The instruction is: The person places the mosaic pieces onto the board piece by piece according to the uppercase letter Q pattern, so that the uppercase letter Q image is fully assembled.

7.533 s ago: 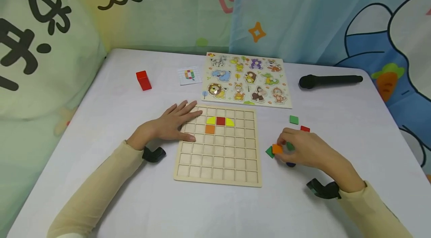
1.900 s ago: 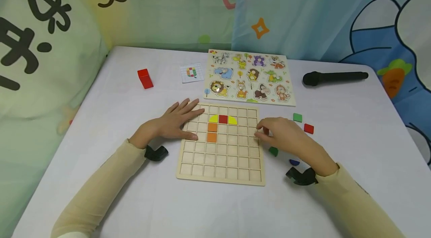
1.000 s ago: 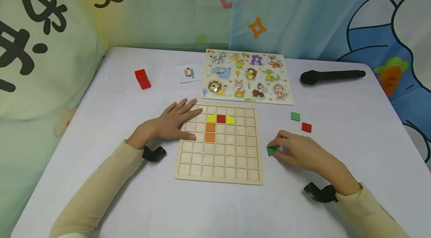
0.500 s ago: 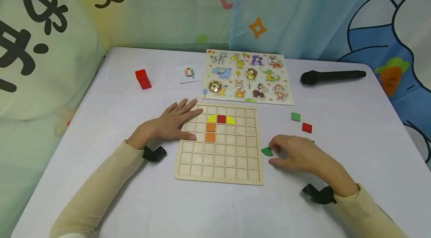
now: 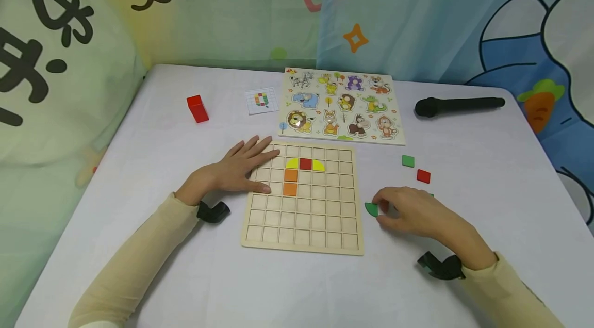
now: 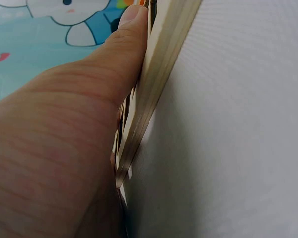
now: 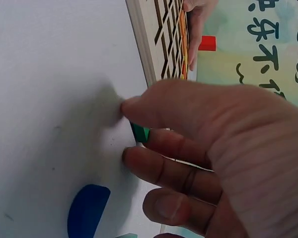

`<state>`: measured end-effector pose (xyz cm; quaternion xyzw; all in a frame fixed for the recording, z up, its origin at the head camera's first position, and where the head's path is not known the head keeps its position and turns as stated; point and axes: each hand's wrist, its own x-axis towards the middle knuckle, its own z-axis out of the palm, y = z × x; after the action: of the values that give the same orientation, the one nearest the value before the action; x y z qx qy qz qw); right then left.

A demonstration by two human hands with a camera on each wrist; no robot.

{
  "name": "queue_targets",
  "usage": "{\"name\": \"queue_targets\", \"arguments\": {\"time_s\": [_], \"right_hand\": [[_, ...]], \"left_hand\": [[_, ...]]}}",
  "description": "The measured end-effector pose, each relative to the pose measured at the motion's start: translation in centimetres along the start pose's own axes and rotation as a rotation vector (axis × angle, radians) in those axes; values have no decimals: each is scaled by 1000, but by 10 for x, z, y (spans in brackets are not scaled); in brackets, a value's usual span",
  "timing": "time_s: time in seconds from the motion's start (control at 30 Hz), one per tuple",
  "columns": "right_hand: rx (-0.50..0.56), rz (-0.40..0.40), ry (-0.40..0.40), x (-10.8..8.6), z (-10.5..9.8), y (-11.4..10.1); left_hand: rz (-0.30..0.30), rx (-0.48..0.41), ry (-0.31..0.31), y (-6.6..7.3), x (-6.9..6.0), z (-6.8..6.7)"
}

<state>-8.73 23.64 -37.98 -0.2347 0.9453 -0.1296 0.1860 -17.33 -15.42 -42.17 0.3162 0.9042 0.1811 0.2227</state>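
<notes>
My left hand (image 5: 232,169) lies with spread fingers on the left edge of a wooden grid board (image 5: 301,240); its thumb shows along the board's side in the left wrist view. Set in the grid are two yellow quarter-circle pieces (image 5: 318,165), a red square (image 5: 305,164) between them and two orange squares (image 5: 290,176) below the left one. Just right of the board, my right hand (image 5: 413,212) pinches a green quarter-circle piece (image 5: 371,209) by thumb and index finger, at the table surface. A dark blue rounded piece (image 7: 88,212) lies near that hand, hidden in the head view.
Beyond the right hand lie a green square (image 5: 408,161) and a red square (image 5: 423,176). Further back are a pattern card (image 5: 262,100), an animal puzzle board (image 5: 341,106), a red block (image 5: 197,109) and a black microphone (image 5: 459,107). Curtains hang behind the table.
A second orange square now sits on the board below the first. My right hand has drawn back from the board to the green quarter-circle, which has shifted and turned. The left hand stays put.
</notes>
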Motion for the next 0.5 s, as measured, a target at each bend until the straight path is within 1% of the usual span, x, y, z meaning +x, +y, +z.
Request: {"name": "queue_targets", "arguments": {"time_s": [0.3, 0.5], "right_hand": [[-26, 13, 15, 2, -1, -1], [-29, 6, 24, 5, -3, -2]], "left_hand": [[-4, 1, -6, 0, 0, 0], [-2, 4, -2, 1, 0, -1]]}}
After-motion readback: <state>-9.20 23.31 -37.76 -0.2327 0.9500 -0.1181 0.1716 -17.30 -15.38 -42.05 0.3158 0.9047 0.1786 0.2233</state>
